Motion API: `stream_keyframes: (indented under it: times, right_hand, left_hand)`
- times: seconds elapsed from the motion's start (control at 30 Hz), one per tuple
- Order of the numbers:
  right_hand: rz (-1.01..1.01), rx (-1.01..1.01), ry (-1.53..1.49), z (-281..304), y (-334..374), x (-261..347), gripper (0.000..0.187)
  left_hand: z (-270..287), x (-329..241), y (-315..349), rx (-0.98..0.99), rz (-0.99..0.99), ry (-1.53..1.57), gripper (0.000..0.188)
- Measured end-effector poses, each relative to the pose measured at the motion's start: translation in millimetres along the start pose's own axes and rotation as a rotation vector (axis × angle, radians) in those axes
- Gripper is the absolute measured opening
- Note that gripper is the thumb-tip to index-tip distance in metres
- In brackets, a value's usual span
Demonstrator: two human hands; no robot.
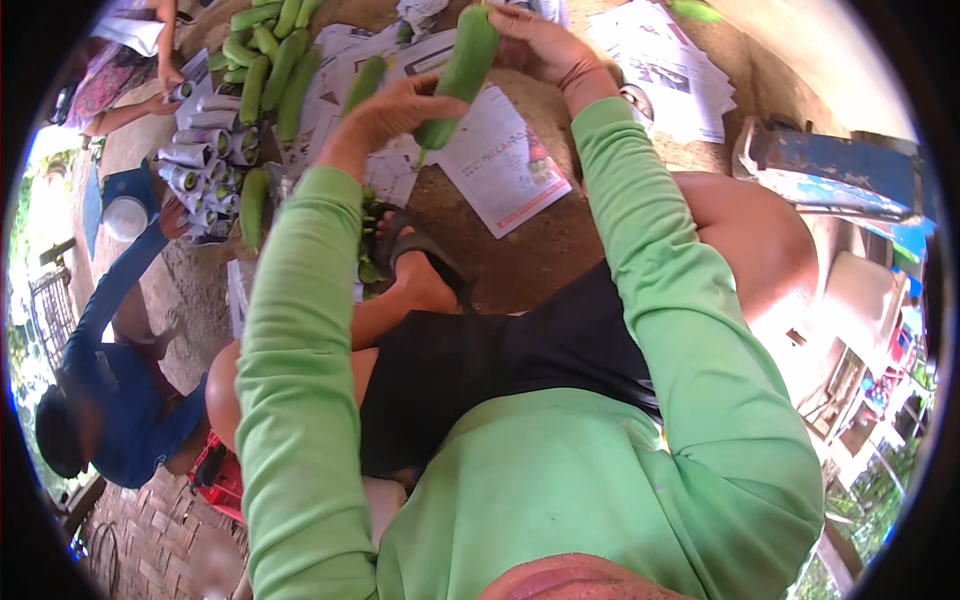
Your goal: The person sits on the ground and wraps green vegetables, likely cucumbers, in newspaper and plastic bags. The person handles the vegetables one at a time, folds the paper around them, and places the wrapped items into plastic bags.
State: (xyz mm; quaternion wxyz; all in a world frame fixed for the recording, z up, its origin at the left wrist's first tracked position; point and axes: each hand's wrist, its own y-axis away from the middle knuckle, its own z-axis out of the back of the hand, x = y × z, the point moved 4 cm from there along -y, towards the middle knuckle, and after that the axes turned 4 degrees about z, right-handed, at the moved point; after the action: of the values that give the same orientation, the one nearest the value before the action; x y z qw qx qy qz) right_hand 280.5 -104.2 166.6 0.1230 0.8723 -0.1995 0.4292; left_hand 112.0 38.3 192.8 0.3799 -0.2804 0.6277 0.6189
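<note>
A long green gourd (462,75) is held up at a tilt over the newspaper sheets, its stem end pointing down. My left hand (395,115) grips it around the lower part, thumb across the front and the other fingers partly hidden. At the upper end, my right hand (545,45) has its fingers closed on the gourd's tip, close to the picture's edge. Below the gourd a printed newspaper sheet (500,175) lies on the ground. Another green gourd (365,82) rests on paper just beyond my left hand.
Several loose gourds (285,75) are heaped at the far left, near a stack of paper-wrapped gourds (200,165). A newspaper pile (665,75) lies at the far right. One person in a blue shirt (150,410) reaches toward the stack; another person's hand (160,103) is beyond it.
</note>
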Motion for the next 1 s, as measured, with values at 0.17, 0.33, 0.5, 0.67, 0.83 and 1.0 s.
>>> stream_keyframes:
  times: [0.17,0.33,0.5,0.67,0.83,1.0]
  right_hand:
    - [-0.567,-0.501,0.571,98,66,-94,0.046]
    - [-0.783,-0.239,1.615,118,140,-163,0.050]
    - [-0.599,-0.424,1.597,103,149,-175,0.039]
    - [-0.594,-0.456,1.560,110,149,-172,0.041]
    - [-0.518,-0.445,1.675,103,145,-168,0.027]
    - [-0.557,-0.519,1.602,117,146,-180,0.040]
  left_hand:
    - [-44,108,-42,-0.376,0.052,-0.229,0.069]
    - [-56,170,-39,-0.300,0.145,-0.491,0.066]
    - [-65,182,-49,-0.338,0.116,-0.463,0.062]
    - [-77,182,-71,-0.341,0.119,-0.533,0.065]
    - [-83,185,-80,-0.387,0.220,-0.589,0.070]
    - [-87,186,-80,-0.381,0.327,-0.571,0.075]
